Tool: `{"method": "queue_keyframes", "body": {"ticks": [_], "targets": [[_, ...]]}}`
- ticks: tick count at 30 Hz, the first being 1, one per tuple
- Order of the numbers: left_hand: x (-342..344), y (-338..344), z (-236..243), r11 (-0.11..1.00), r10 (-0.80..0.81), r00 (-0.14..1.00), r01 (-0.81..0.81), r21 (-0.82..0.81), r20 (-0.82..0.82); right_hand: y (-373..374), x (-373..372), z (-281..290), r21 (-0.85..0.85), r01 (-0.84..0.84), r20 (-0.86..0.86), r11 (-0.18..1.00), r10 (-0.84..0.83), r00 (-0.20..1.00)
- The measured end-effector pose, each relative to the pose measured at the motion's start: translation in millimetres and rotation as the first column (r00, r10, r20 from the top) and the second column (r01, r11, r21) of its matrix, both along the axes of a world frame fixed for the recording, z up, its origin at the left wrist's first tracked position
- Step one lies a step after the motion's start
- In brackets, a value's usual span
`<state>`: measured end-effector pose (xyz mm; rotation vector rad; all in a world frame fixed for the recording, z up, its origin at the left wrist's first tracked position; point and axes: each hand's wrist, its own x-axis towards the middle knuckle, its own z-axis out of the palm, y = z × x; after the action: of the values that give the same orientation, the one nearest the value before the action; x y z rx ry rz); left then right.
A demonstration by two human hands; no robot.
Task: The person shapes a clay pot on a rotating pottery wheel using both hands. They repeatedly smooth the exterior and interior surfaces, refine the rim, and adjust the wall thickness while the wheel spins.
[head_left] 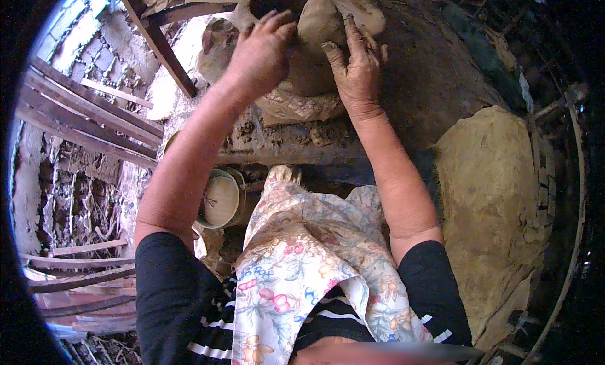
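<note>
A rounded, smooth lump of wet clay (320, 21) stands at the top middle, on a dark surface partly hidden by my hands. My right hand (359, 72) rests against its right side, thumb and fingers apart and smeared with clay. To the left of the lump is my left hand (261, 50), a small gap away. Its fingers are stretched forward and slightly bent, with nothing visible in them. Beyond my left fingertips lies a dark hollow among more clay (372, 18). A clay-coated slab (302, 106) shows below the lump.
A bucket of cloudy liquid (220, 198) stands left of my lap, which a floral apron (315, 239) covers. A large tan clay mass (488, 195) lies at the right. Wooden slats (94, 113) run along the left, and a wooden beam (157, 43) slants at the upper left.
</note>
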<state>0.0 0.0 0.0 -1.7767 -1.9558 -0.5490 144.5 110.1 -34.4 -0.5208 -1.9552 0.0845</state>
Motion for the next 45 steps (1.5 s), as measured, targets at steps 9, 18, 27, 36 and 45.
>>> {"method": "queue_keyframes", "body": {"ticks": [9,18,27,36,45], "targets": [[41,-9,-11,0.999,0.040,0.874,-0.042,-0.008,0.484,-8,-1,-2,0.038,-0.070,-0.023,0.997,0.071,0.997],[-18,-17,-12,0.993,-0.102,0.768,0.118,0.017,0.632,25,18,14,-0.190,-0.286,-0.089,0.939,0.273,0.958],[-6,-6,4,0.943,-0.235,0.694,0.334,-0.014,0.681,10,13,12,-0.181,-0.188,0.057,0.965,0.202,0.978],[-24,12,57,0.952,-0.304,0.630,0.227,0.205,0.715,23,16,57,-0.291,-0.411,-0.107,0.864,0.398,0.911],[-21,90,44,0.772,-0.372,-0.169,0.490,0.405,0.913,74,-62,78,-0.743,-0.634,-0.540,0.217,0.365,0.758]]}}
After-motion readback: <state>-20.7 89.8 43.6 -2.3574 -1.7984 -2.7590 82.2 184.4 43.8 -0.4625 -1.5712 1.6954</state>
